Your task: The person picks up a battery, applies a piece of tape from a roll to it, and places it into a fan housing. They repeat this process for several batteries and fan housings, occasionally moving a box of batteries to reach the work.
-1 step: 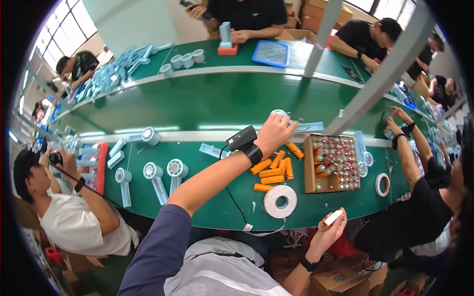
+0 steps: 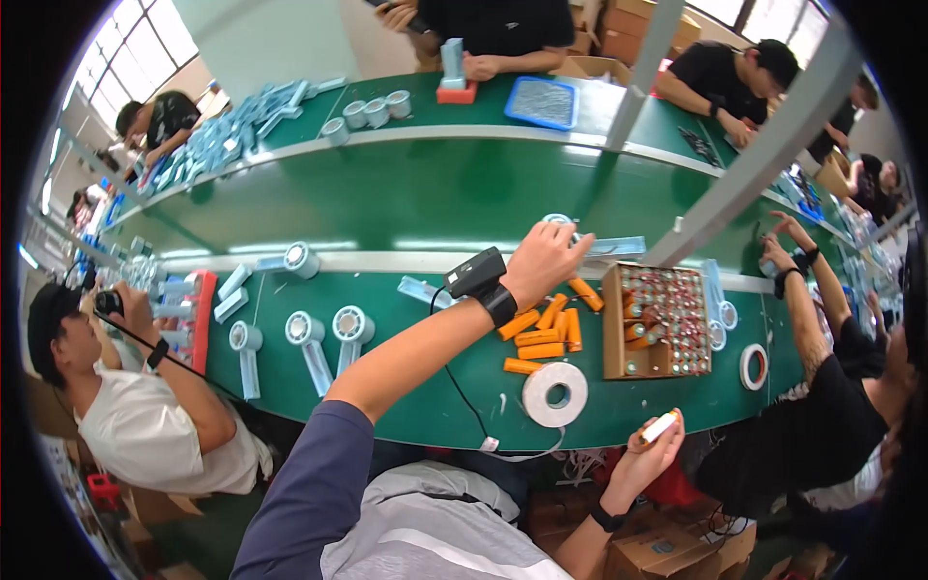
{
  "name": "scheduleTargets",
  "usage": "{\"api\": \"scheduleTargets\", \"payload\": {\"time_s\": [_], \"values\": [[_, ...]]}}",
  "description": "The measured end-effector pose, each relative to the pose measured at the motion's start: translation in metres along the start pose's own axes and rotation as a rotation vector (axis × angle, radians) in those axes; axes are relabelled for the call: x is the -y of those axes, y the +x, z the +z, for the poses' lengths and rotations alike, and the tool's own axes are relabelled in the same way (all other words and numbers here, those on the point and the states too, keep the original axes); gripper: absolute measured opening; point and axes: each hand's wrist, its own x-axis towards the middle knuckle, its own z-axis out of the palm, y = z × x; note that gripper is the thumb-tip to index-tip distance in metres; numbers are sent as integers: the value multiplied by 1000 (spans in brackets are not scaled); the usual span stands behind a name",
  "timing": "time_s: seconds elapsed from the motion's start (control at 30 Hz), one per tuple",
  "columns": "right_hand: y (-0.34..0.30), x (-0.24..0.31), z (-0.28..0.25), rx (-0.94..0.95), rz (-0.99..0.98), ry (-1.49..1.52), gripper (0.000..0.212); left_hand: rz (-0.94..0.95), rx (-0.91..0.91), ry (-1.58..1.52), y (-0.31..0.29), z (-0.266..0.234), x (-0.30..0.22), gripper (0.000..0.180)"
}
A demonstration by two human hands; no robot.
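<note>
My left hand (image 2: 547,259) reaches over the table to the pale blue handheld fan (image 2: 619,247) at the far edge. Its fingers are closed over the fan near the round head, and they partly hide it. Low at the right, my right hand (image 2: 646,466) grips an orange cylindrical battery (image 2: 659,427) with a white strip along its upper side. Several orange batteries (image 2: 537,338) lie loose below my left hand. Beside them stands a cardboard box (image 2: 611,324) packed with upright batteries. A roll of white tape (image 2: 580,394) lies nearer me.
Several blue fans (image 2: 307,333) lie to the left, by a red rack (image 2: 200,329). A smaller tape roll (image 2: 762,367) sits right of the box. A grey post (image 2: 739,159) rises behind it. Co-workers sit on both sides and opposite. A black cable (image 2: 459,387) hangs from my left wrist.
The whole view has shifted slightly, so things appear a little further right. My left hand has moved slightly over the fan; my right hand still holds the battery.
</note>
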Motion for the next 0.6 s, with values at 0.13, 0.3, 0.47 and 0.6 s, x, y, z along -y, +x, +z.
{"api": "scheduleTargets", "payload": {"time_s": [0.13,0.3,0.47,0.6], "values": [[-11,6,22,-17,-21,60,33,-179,47,-282,-56,-98,-19,52],[-34,-15,42,288,29,46,36,-374,327,-292,-199,-173,-31,36],[-69,-33,90,515,130,-58,38,-308,374,-170,-251,-170,-42,30],[-86,-48,104,675,86,-90,38,-260,374,-180,-252,-167,-52,28]]}}
